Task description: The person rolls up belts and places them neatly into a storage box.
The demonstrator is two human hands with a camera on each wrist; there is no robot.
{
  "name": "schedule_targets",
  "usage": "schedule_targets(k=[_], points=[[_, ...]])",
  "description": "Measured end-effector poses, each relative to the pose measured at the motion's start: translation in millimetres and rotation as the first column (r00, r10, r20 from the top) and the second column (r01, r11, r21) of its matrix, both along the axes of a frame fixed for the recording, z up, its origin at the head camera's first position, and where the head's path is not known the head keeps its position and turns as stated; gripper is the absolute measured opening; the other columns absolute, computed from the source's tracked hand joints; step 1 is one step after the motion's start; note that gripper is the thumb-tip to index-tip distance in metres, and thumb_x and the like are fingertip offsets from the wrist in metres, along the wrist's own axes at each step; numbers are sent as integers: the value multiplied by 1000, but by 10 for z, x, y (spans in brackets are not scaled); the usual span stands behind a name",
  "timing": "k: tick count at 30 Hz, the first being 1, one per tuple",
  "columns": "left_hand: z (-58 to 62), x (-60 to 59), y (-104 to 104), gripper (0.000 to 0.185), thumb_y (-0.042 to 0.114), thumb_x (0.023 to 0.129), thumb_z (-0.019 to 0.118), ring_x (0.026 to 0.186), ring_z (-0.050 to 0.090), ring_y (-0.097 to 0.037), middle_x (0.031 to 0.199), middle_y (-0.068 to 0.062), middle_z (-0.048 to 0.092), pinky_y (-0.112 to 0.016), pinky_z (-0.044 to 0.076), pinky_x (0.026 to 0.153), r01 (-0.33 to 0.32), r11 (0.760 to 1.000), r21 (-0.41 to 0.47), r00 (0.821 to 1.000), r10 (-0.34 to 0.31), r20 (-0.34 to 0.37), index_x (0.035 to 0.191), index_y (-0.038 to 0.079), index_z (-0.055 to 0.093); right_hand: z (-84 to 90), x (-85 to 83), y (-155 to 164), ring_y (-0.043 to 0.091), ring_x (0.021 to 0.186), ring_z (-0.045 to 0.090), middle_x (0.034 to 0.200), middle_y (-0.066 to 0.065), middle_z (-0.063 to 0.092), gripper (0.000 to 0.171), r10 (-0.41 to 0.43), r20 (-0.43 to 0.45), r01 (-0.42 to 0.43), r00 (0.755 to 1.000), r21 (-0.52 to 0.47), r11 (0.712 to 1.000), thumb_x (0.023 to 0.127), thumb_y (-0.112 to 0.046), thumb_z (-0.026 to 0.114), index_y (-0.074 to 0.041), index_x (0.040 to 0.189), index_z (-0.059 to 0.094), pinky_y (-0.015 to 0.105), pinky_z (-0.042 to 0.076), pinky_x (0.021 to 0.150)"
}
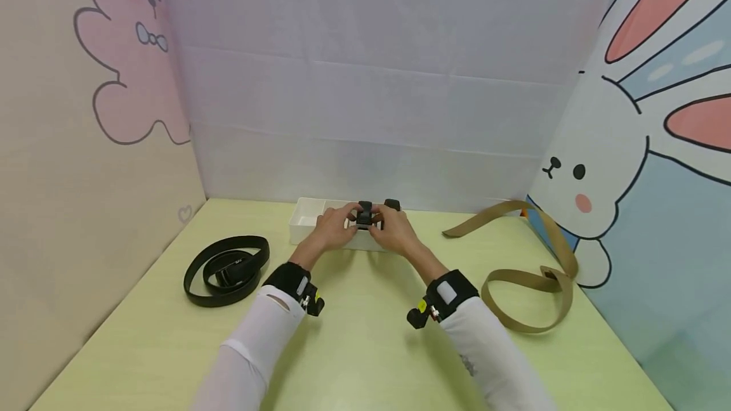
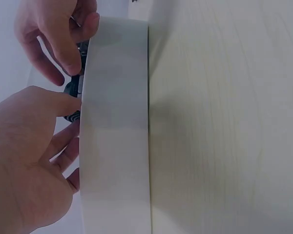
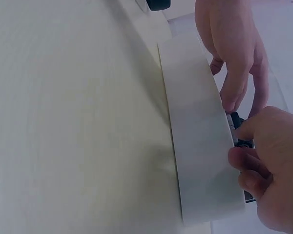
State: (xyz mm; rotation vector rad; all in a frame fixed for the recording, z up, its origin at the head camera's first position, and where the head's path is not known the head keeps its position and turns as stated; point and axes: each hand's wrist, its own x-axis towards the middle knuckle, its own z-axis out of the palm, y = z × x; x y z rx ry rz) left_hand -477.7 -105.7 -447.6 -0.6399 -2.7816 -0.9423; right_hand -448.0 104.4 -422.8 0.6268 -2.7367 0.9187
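Observation:
At the far side of the table, both hands work over a white divided box. A small black piece with a grey bar sits between them at the box's rim; its exact kind is unclear. My left hand pinches it from the left, the thumb by its dark ribbed end in the left wrist view. From the other side my right hand pinches it with thumb and fingers, also seen in the right wrist view. A second black part shows behind the right fingers. The box's inside is mostly hidden.
A coiled black belt with a dark buckle lies on the left of the pale yellow table. On the right lies a loosely looped tan strap. A white cloth wall rises just behind the box, with printed walls at both sides.

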Motion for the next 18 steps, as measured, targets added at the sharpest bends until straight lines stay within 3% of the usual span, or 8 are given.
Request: schedule_targets(k=[3, 4, 6, 9, 11, 13, 18], points=[[-22, -10, -113, 52, 22, 110, 64, 140, 63, -45, 143, -15, 77, -63, 47, 111, 25, 1000, 5, 999, -25, -39, 161, 18, 61, -81, 84, 44, 43, 110, 80, 127, 25, 81, 39, 9, -96, -13, 995, -44, 999, 107, -9, 71, 6, 143, 67, 55, 64, 95], [3, 30, -135, 52, 18, 108, 65, 138, 63, -49, 143, -18, 77, -66, 48, 110, 17, 1000, -2, 998, -17, -52, 160, 15, 62, -111, 114, 53, 39, 102, 81, 124, 24, 82, 36, 3, -125, -10, 992, -55, 998, 107, -8, 71, 6, 140, 69, 51, 65, 90], [-171, -140, -302, 52, 25, 108, 66, 137, 65, -44, 142, -14, 78, -62, 50, 109, 58, 998, 15, 990, -55, -130, 160, 18, 63, -169, 181, 62, 29, 84, 78, 119, 20, 83, 32, -14, -163, 2, 987, -75, 997, 107, -7, 71, 6, 136, 71, 41, 63, 78], [-149, -76, -501, 50, 25, 108, 67, 133, 67, -45, 140, -16, 78, -63, 52, 106, 93, 996, 0, 978, -92, -189, 156, 13, 65, -230, 295, 51, 14, 66, 65, 110, 17, 83, 26, -1, -205, -17, 979, -88, 996, 105, -4, 71, 5, 129, 75, 26, 53, 65], [-36, 79, -644, 49, 23, 111, 66, 135, 66, -45, 144, -19, 76, -63, 52, 111, 108, 994, -15, 978, -109, -175, 157, 9, 64, -246, 377, 12, 11, 65, 62, 106, 16, 83, 24, 47, -226, -66, 973, -75, 995, 103, -2, 72, 5, 126, 76, 22, 49, 64], [195, 377, -761, 47, 14, 111, 66, 138, 65, -50, 146, -27, 72, -68, 52, 114, 93, 994, -50, 988, -99, -121, 156, 1, 63, -249, 454, -52, 14, 69, 66, 103, 15, 82, 20, 128, -254, -141, 959, -35, 989, 102, -1, 73, 5, 121, 77, 22, 52, 66], [387, 691, -1259, 43, 16, 114, 66, 138, 66, -49, 147, -26, 72, -67, 55, 113, 69, 989, -131, 996, -77, -53, 154, 0, 64, -218, 635, -316, 27, 95, 78, 111, 15, 83, 17, 334, -210, -323, 919, 82, 943, 104, -6, 74, 3, 118, 78, 37, 67, 85]])
